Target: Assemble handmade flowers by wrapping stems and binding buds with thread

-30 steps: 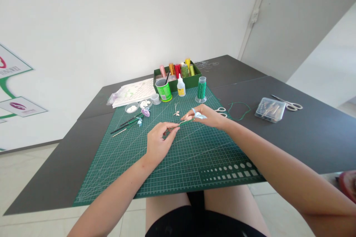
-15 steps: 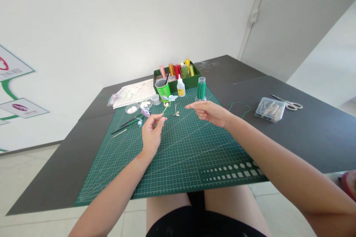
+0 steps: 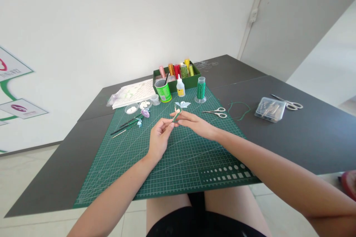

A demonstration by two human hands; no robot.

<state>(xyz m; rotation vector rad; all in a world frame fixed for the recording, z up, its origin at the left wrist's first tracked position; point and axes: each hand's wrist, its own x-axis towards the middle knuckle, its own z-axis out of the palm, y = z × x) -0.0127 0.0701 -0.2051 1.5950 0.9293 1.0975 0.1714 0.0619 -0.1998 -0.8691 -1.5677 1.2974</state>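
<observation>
My left hand (image 3: 158, 139) pinches the lower end of a thin green stem that carries a small pale blue paper flower (image 3: 182, 104) at its top. My right hand (image 3: 194, 122) meets it from the right, fingertips closed on the same stem just below the flower. Both hands hover over the middle of the green cutting mat (image 3: 178, 163). A finished purple paper flower on a dark stem (image 3: 144, 113) lies on the mat to the left, beside thin sticks (image 3: 122, 129).
Behind the hands stand a green cup (image 3: 163, 90), a glue bottle (image 3: 180, 87), a spool of green wire (image 3: 201, 89) and a green box of thread spools (image 3: 178, 74). Small scissors (image 3: 217, 112), a loose green wire loop (image 3: 239, 110), a clear plastic case (image 3: 271, 109) and larger scissors (image 3: 287, 102) lie right.
The right hand let go of the flower stem, then came back to it. The left hand swung the stem up toward the cup and back to the mat's middle.
</observation>
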